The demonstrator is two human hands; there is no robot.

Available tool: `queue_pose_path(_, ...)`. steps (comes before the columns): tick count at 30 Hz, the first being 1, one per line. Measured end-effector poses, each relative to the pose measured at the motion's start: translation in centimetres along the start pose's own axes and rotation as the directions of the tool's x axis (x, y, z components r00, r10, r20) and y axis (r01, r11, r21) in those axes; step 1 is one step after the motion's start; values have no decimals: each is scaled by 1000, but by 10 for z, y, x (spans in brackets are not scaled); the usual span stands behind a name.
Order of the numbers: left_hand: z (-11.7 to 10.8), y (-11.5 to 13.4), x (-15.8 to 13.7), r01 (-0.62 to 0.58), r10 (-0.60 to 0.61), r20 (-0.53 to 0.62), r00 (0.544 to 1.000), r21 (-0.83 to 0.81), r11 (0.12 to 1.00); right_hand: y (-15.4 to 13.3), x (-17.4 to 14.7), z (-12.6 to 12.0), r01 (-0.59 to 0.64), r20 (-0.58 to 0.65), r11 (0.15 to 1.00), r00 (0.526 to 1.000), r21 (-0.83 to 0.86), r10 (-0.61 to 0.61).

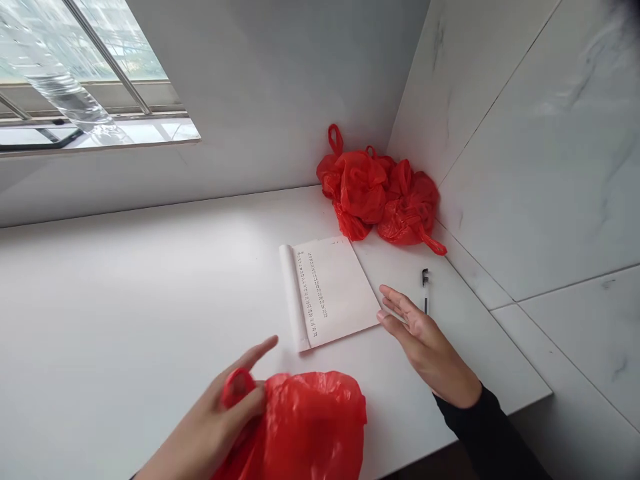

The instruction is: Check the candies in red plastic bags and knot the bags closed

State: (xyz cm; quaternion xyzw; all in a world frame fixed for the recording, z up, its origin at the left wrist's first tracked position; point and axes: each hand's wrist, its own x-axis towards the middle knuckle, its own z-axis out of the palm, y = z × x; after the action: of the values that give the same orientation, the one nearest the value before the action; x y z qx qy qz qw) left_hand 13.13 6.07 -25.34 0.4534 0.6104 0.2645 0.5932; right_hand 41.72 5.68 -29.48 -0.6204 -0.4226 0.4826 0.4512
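Observation:
My left hand point(225, 407) grips a red plastic bag point(315, 427) by its handle at the table's near edge, with the index finger stretched out. What the bag holds is hidden. My right hand point(420, 340) is raised over the table, its fingers extended and nothing in them. It is close to the lower right corner of a notepad point(345, 293), whose page carries handwritten columns of numbers. Just beyond that hand lies a pen point(425, 287) with a black cap, partly hidden by the hand.
More knotted red plastic bags point(363, 190) sit heaped in the back corner of the white table point(125, 300). A marbled tile wall point(540, 167) bounds the right side. On the windowsill at the upper left, a clear bottle point(75, 100) stands.

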Motion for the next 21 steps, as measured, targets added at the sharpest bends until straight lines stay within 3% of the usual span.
queue_pose_path(3,21,16,12,196,-184,167,969,-59,979,3,7,-3,-16,5,990,1000,137,16)
queue_pose_path(6,31,25,11,205,-171,219,961,-146,968,2,22,-5,-63,-2,980,998,187,65)
queue_pose_path(10,30,29,-2,213,-162,199,966,-266,940,-5,37,-7,-134,103,963,988,234,113)
queue_pose_path(14,26,34,-14,142,-78,228,970,-278,950,-22,32,-2,-160,184,935,977,317,105)
queue_pose_path(21,23,49,-32,-1,46,135,990,-314,949,-60,23,2,-160,221,884,973,440,66)
